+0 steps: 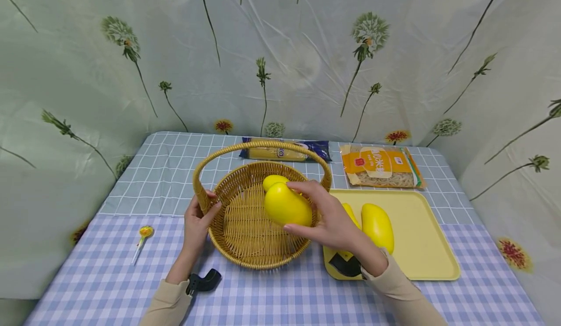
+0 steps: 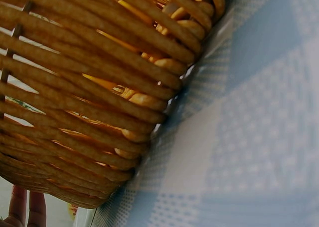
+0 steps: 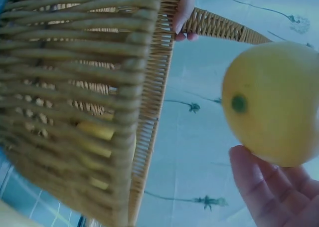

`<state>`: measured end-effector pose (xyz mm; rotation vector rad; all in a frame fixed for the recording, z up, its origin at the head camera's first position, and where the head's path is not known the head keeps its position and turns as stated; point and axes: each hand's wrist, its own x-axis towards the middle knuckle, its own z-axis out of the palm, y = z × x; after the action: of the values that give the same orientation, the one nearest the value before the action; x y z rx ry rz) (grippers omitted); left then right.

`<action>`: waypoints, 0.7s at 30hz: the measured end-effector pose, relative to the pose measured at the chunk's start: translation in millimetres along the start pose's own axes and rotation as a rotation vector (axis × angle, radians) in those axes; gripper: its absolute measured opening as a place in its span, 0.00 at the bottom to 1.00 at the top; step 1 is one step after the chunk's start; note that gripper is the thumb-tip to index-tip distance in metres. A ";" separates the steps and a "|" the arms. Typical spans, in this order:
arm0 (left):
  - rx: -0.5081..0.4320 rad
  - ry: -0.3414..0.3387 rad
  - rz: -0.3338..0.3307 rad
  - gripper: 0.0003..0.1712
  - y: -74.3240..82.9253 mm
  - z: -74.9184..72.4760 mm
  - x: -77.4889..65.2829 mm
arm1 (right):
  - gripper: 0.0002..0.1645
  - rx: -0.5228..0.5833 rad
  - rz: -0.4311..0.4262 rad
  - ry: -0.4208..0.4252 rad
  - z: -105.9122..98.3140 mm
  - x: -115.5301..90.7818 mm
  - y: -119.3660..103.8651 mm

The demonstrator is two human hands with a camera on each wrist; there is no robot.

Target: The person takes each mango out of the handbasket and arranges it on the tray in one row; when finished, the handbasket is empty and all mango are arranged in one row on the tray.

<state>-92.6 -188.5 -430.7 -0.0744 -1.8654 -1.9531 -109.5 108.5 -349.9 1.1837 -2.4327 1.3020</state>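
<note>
My right hand (image 1: 330, 219) grips a yellow mango (image 1: 287, 206) above the right part of a wicker basket (image 1: 245, 228). In the right wrist view, fingertips (image 3: 244, 162) press against this mango (image 3: 274, 107), and its green end spot shows. A second mango (image 1: 272, 180) lies inside the basket near the back, partly hidden by the held one. On the basket's left side, my left hand (image 1: 197, 226) holds the rim at the base of the arched handle (image 1: 263, 144). The left wrist view shows mainly the woven wall (image 2: 75, 87) and the checked cloth.
A yellow tray (image 1: 422, 243) on the right bears a mango (image 1: 378, 226) and another yellow fruit (image 1: 350, 214) half covered by my right arm. Behind stand a blue-ended pasta packet (image 1: 285, 151) and an orange noodle bag (image 1: 381, 167). A lollipop (image 1: 146, 231) lies left.
</note>
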 end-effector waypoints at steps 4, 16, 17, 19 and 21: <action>0.010 0.004 -0.003 0.14 0.4 0.1 -0.5 | 0.42 0.008 -0.036 0.079 -6.6 -9.8 3.8; 0.022 0.003 -0.009 0.14 1.0 -0.2 -0.2 | 0.47 -0.013 -0.101 0.383 -28.6 -41.9 23.7; 0.023 0.003 -0.009 0.14 0.8 -0.1 -0.2 | 0.48 -0.017 -0.092 0.405 -31.0 -44.4 25.8; 0.024 0.002 -0.010 0.14 0.4 0.1 0.0 | 0.49 -0.026 -0.069 0.439 -36.0 -49.6 29.0; 0.022 0.001 -0.010 0.14 0.2 0.2 0.2 | 0.49 -0.047 -0.046 0.466 -41.5 -54.6 32.0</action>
<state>-92.7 -188.4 -430.5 -0.0576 -1.8897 -1.9388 -104.0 181.3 -369.7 0.8053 -2.0752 1.3212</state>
